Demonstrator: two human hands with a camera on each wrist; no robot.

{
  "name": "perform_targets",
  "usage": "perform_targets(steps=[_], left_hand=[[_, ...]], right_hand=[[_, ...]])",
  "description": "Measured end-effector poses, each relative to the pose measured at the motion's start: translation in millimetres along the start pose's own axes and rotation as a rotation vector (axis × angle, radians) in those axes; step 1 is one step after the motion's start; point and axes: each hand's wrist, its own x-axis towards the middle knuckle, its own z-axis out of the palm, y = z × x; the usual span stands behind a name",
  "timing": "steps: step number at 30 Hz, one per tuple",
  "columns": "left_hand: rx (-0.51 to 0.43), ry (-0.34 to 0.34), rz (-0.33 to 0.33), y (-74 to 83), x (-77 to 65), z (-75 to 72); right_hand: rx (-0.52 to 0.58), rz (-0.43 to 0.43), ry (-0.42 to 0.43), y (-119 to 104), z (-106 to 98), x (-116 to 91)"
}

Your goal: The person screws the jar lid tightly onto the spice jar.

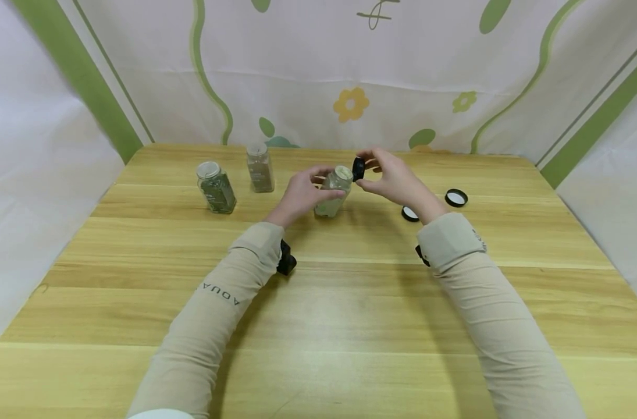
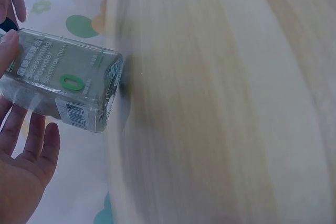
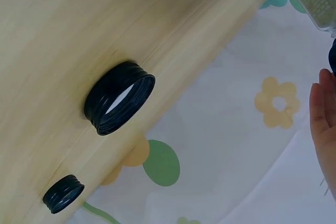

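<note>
My left hand (image 1: 309,192) grips a square glass seasoning jar (image 1: 331,201), tilted a little to the right, its mouth uncovered and pale powder inside. In the left wrist view the label of the seasoning jar (image 2: 58,69) reads "Seasoning Powder", with a barcode on the side. Between thumb and fingers my right hand (image 1: 394,177) pinches a black lid (image 1: 358,169), held on edge just right of the jar's mouth. At the right edge of the right wrist view, only part of the right hand (image 3: 324,114) shows.
Two black lids lie upturned at the right: one lid (image 1: 456,198) farther out, another lid (image 1: 409,214) partly behind my right wrist. On the left stand a jar of green herbs (image 1: 216,189) and a jar of brownish powder (image 1: 260,169). A patterned curtain (image 1: 308,52) hangs behind the wooden table (image 1: 318,314).
</note>
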Motion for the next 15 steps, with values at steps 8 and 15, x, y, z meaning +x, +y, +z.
perform_targets(steps=[8, 15], left_hand=[[0.009, 0.010, 0.016, 0.2, 0.5, -0.2], [0.019, 0.016, 0.012, 1.4, 1.1, 0.9]], right_hand=[[0.006, 0.003, -0.011, -4.4, -0.2, 1.5], [0.051, 0.008, -0.026, -6.3, 1.1, 3.2]])
